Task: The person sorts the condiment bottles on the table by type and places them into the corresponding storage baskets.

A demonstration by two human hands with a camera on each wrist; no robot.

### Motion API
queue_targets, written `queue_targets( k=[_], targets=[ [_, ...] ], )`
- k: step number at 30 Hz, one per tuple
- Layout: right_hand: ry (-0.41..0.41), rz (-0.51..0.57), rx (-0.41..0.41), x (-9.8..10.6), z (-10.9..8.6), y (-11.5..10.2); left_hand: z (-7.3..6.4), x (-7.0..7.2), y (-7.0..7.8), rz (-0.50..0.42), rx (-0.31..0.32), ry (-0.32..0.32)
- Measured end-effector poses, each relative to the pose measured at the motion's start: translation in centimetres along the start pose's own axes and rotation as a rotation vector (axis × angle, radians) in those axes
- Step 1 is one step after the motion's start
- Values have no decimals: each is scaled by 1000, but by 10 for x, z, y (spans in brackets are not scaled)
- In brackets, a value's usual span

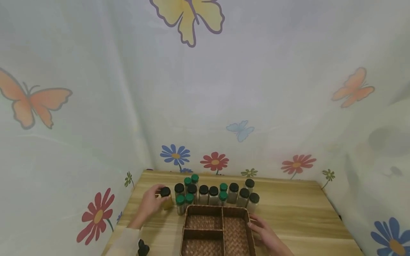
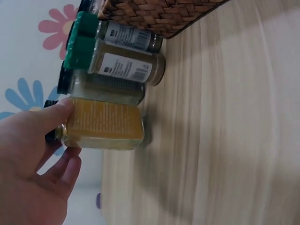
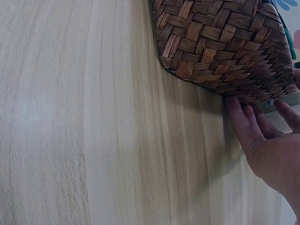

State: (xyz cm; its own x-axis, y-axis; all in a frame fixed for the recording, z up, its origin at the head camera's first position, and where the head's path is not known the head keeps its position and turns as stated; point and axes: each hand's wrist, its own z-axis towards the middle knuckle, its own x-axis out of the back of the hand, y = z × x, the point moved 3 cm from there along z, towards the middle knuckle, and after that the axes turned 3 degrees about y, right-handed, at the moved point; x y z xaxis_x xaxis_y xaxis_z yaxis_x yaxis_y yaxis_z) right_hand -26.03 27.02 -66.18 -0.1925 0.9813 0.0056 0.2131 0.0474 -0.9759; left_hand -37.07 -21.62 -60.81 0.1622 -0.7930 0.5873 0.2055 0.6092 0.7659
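Note:
My left hand (image 1: 152, 201) pinches a glass spice jar (image 2: 104, 123) of yellow powder just below its black cap. The jar stands close to the table at the left end of a group of spice jars. My right hand (image 1: 266, 234) touches the right side of a brown woven divided basket (image 1: 222, 227). In the right wrist view, its fingers (image 3: 240, 123) reach with little bend to the basket's outer wall, low near the table. The basket has three visible compartments with bare woven bottoms.
Several spice jars with black caps (image 1: 203, 189) and green caps (image 1: 180, 199) stand behind the basket. They are on a wooden table (image 1: 294, 206). A small black object (image 1: 143, 248) is by the left sleeve. A flower-and-butterfly-printed curtain (image 1: 192, 89) surrounds the table.

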Motion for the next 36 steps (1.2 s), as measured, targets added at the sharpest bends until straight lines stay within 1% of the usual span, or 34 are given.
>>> queue_targets(
  k=[3, 6, 9, 11, 13, 15, 18, 20, 25, 29, 33, 36],
  targets=[
    [0, 12, 1, 1, 1, -1, -1, 16, 7, 5, 3, -10],
    [-1, 15, 0, 3, 2, -1, -1, 31, 22, 6, -13, -45],
    [1, 18, -2, 6, 1, -3, -2, 44, 43, 12, -46, -97],
    [1, 21, -3, 7, 1, -4, -3, 50, 59, 13, -76, -128],
    [5, 28, -3, 9, 0, -4, -5, 52, 76, -7, -96, -166],
    [5, 28, -2, 10, 0, -4, -8, 51, 93, -54, -129, -209],
    [19, 18, -3, 11, 0, -3, -14, 44, 114, -135, -167, -265],
    [32, -2, -5, 10, 0, -2, -18, 36, 124, -175, -187, -295],
    [64, -44, -5, 5, -1, -2, -26, 12, 135, -220, -198, -348],
    [59, -50, 0, 4, -1, -3, -33, -10, 135, -226, -214, -368],
    [60, -65, 0, 2, 1, 1, -42, -31, 122, -206, -190, -380],
    [55, -66, 0, 0, 2, 2, -47, -43, 110, -169, -172, -376]
  ],
)
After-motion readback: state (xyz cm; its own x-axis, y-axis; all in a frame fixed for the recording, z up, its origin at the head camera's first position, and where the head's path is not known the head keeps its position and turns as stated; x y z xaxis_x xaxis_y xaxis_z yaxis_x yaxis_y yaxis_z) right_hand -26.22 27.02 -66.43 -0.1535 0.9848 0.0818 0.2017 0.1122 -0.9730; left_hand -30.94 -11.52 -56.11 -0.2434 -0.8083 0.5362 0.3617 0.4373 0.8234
